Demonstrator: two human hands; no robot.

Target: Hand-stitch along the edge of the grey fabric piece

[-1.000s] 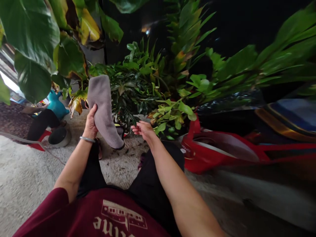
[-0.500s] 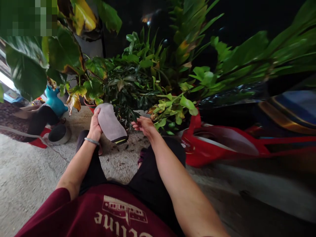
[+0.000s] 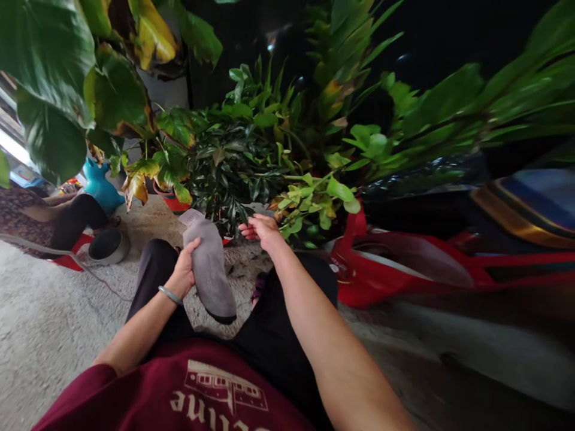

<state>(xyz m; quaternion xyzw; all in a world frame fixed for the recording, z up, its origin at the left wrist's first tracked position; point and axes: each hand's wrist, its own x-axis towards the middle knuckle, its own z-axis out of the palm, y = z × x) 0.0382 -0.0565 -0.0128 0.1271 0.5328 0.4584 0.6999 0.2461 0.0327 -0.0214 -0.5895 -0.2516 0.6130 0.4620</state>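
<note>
My left hand (image 3: 183, 269) grips a soft grey sock (image 3: 211, 269) by its side, thumb on top. The sock hangs between my knees and slants down to a dark-edged lower end. Just above its upper end shows a pale printed tag (image 3: 192, 216); whether it is attached, I cannot tell. My right hand (image 3: 261, 230) is apart from the sock, beside the dark-leaved plant (image 3: 229, 173). Its fingers are loosely bent and slightly apart, with nothing visible in them, close to the leaf tips.
Potted plants line the far side, with yellow-green leaves (image 3: 314, 203) near my right hand. A red bag (image 3: 386, 263) stands at the right. To the left are a grey bowl (image 3: 108, 245), a turquoise animal figure (image 3: 96, 185) and a seated person's arm (image 3: 40, 209).
My left hand has drawn the sock down toward me and turned it more upright; its black and yellow edge now shows only black. The pale tag has come into view. My right hand has barely moved.
</note>
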